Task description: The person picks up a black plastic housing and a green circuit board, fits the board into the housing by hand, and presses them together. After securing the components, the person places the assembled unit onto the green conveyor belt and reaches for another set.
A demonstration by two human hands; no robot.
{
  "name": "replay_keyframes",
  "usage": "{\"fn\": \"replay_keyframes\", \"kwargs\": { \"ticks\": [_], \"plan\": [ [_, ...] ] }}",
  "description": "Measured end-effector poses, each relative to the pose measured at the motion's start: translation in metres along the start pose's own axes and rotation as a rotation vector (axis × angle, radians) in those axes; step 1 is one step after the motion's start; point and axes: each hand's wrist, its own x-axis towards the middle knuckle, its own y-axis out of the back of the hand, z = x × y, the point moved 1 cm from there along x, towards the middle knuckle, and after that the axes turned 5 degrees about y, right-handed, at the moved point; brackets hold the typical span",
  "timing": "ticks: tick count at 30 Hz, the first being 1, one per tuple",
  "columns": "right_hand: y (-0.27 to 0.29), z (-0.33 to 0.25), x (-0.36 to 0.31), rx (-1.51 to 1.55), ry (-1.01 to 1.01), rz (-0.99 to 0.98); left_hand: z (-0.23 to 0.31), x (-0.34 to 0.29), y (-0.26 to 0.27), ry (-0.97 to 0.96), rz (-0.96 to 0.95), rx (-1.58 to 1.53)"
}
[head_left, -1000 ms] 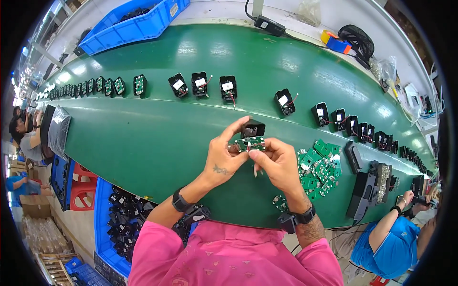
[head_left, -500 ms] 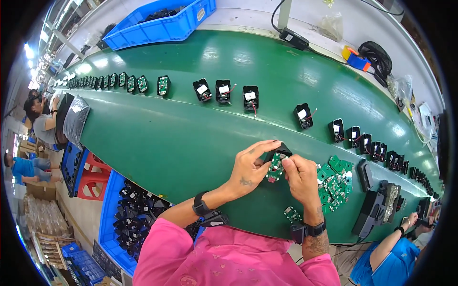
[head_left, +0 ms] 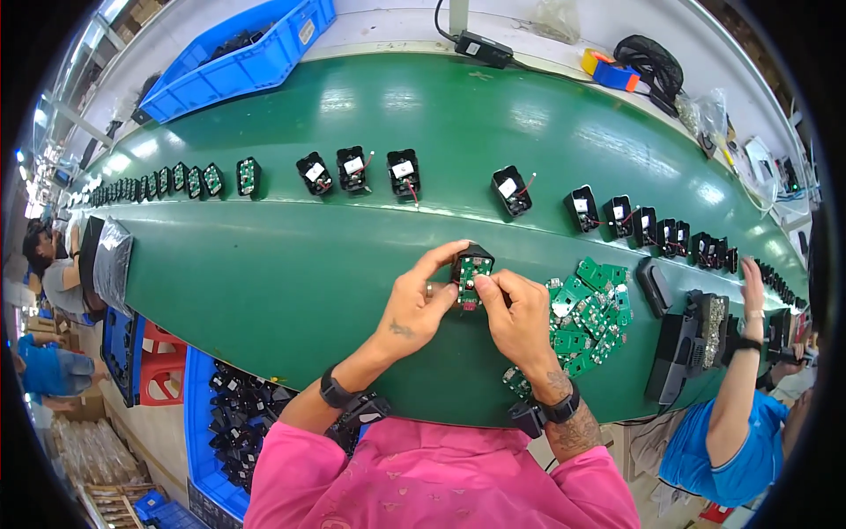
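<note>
My left hand [head_left: 412,307] is wrapped round a small black plastic housing [head_left: 477,250], thumb at its lower side. Over the housing's open face lies a green circuit board [head_left: 476,267] with a reddish part at its lower end. My right hand [head_left: 520,319] pinches the board's right edge between thumb and fingers. How deep the board sits in the housing I cannot tell. Just right of my right hand, loose green circuit boards [head_left: 592,310] lie in a heap. Another board [head_left: 516,381] rests near my right wrist.
Black housings with white labels and red wires [head_left: 512,191] line the green table [head_left: 291,282]; those at the left [head_left: 249,176] show green boards. A blue crate [head_left: 238,70] stands behind, a bin of black parts [head_left: 198,432] lower left. At right, a co-worker's arm [head_left: 743,379] reaches over the table.
My view has shifted, so the table's things appear farther left. The board, tilted before, now lines up more squarely with the housing. The co-worker at right has raised an arm toward the row.
</note>
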Motion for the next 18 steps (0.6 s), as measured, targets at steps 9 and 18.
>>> {"fn": "replay_keyframes", "kwargs": {
  "ticks": [9, 18],
  "plan": [
    [-0.008, 0.004, -0.006, -0.082, -0.077, -0.023, -0.005, -0.002, -0.011, 0.175, 0.062, -0.132],
    [-0.015, 0.011, -0.005, -0.022, 0.093, 0.005, 0.002, -0.001, -0.010, 0.293, 0.000, -0.147]
  ]
}}
